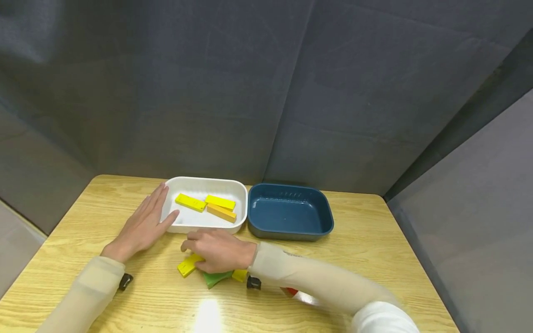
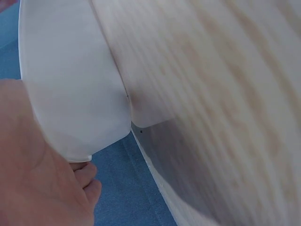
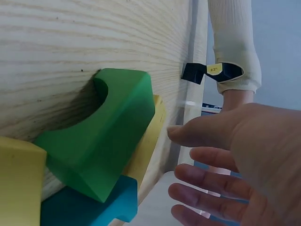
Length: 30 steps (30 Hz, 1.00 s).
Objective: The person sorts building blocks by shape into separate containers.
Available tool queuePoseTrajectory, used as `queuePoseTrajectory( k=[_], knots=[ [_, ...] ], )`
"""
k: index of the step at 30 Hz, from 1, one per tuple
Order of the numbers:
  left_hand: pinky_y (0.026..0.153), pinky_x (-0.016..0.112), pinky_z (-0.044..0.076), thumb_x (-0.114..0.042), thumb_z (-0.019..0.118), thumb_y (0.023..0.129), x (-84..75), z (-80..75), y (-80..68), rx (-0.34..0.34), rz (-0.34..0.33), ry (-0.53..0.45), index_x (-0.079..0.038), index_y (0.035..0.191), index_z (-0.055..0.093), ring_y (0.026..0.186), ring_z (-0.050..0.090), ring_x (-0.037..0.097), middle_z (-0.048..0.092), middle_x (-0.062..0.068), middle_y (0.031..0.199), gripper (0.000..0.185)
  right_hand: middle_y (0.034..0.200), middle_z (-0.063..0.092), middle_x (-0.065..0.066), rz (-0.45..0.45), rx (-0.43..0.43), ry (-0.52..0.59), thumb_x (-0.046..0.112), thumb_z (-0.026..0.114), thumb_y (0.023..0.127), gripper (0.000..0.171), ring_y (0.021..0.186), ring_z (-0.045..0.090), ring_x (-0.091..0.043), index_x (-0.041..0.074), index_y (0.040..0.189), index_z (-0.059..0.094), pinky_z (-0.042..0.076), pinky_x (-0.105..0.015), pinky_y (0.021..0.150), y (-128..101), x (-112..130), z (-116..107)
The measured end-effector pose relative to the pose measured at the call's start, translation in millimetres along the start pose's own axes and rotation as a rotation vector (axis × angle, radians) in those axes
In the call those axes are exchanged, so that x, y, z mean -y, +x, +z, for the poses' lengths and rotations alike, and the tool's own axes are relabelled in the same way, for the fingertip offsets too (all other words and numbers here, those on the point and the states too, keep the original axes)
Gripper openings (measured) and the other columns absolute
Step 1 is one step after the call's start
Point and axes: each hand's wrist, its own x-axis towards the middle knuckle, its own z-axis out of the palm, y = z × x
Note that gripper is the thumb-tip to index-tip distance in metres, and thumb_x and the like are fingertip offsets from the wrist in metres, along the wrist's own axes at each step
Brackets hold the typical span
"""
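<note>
The right hand (image 1: 218, 249) lies palm down over a small heap of blocks on the wooden bench (image 1: 374, 240), its fingers loosely spread and grasping nothing; the right wrist view shows them relaxed and apart from the blocks. Under and beside its fingertips a yellow block (image 1: 188, 265) sticks out to the left, a green arched block (image 1: 216, 278) lies just below the palm, and a second yellow piece (image 1: 239, 275) sits against the wrist; the right wrist view also shows a teal block (image 3: 89, 207) tucked beneath the green one. The left hand (image 1: 143, 224) rests flat with straight fingers against the near left corner of the white tray (image 1: 239, 189), holding nothing. Inside that tray lie two yellow bars (image 1: 190, 202) and an orange bar (image 1: 221, 212). Just beside it, to the right, stands a dark blue tray (image 1: 329, 217).
</note>
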Motion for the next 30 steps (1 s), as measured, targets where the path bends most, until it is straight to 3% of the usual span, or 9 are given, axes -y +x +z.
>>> queuePoseTrajectory(
  k=[12,17,22,30],
  knots=[
    [0.132,0.061,0.009,-0.056,0.042,0.112,0.0,-0.3,-0.4,0.01,-0.014,-0.006,-0.003,0.171,-0.001,0.165,0.004,0.041,-0.009,0.013,0.18,0.091,0.114,0.067,0.008,-0.028,0.108,-0.008,0.025,0.083,0.096,0.041,0.1,0.061,-0.004,0.022,0.136,0.073,0.052,-0.016,0.086,12.8,-4.2,4.3],
    [0.132,0.062,0.009,-0.055,0.043,0.112,-0.7,-0.2,-0.4,0.013,-0.018,-0.007,-0.004,0.172,-0.002,0.165,0.005,0.042,-0.01,0.012,0.18,0.091,0.113,0.066,0.009,-0.046,0.108,-0.075,0.027,0.083,0.095,0.038,0.099,0.061,-0.004,0.024,0.132,0.074,0.052,-0.018,0.09,14.9,-0.5,9.4],
    [0.132,0.062,0.009,-0.054,0.045,0.112,-1.0,-0.3,0.0,0.009,-0.019,-0.007,-0.004,0.172,-0.001,0.165,0.005,0.041,-0.01,0.012,0.18,0.091,0.113,0.065,0.008,-0.066,0.101,-0.127,0.025,0.079,0.098,0.032,0.099,0.061,-0.005,0.025,0.13,0.074,0.053,-0.018,0.085,14.5,3.7,13.7],
    [0.132,0.061,0.008,-0.056,0.044,0.112,-0.9,-0.1,-0.1,0.014,-0.021,-0.011,-0.004,0.172,-0.001,0.165,0.006,0.042,-0.01,0.013,0.18,0.091,0.116,0.059,0.009,-0.043,0.173,-0.091,0.024,0.08,0.098,0.039,0.099,0.055,-0.004,0.028,0.135,0.07,0.049,-0.016,0.075,16.8,4.4,16.6]
  ],
)
